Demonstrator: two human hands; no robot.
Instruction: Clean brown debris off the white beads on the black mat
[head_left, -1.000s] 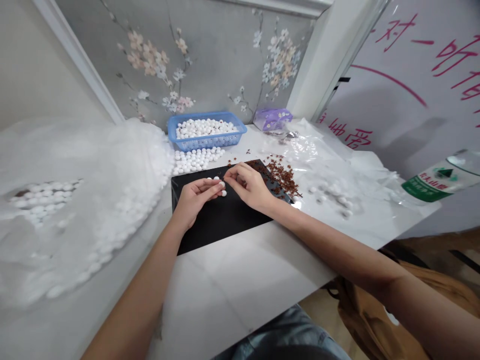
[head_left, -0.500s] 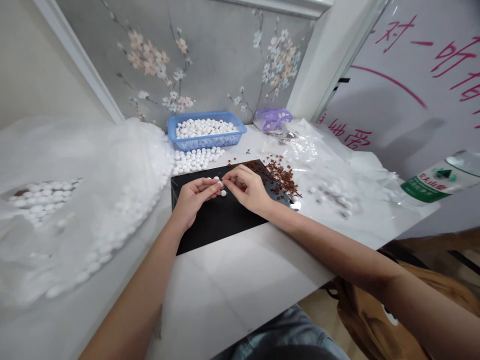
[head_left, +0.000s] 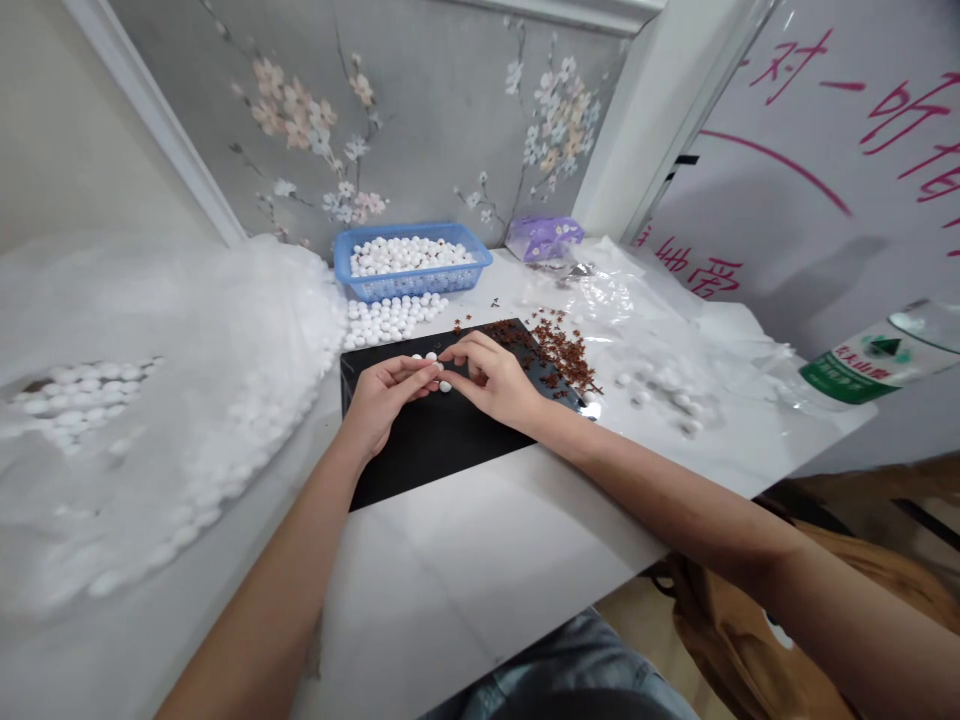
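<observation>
My left hand [head_left: 386, 400] rests over a black board [head_left: 427, 450], its fingertips pinching a small white bead [head_left: 437, 367]. My right hand [head_left: 491, 380] reaches in from the right, its pinched fingertips against that bead. Whatever they hold, if anything, is too small to see. Two or three loose white beads [head_left: 445, 386] lie on the board just below the fingers. A scatter of small reddish-brown star-shaped bits [head_left: 561, 350] lies on the board's far right corner and spills past it.
A blue plastic basket [head_left: 409, 288] full of white beads stands at the back, with a loose bead heap [head_left: 390, 320] before it. A large clear plastic sheet [head_left: 187, 400] holding white beads lies left. Crumpled plastic [head_left: 622, 300], a purple packet [head_left: 544, 238] and a bottle [head_left: 874, 365] lie right.
My right hand has shifted slightly left, its fingertips closing in against the left fingertips. The left hand has barely moved.
</observation>
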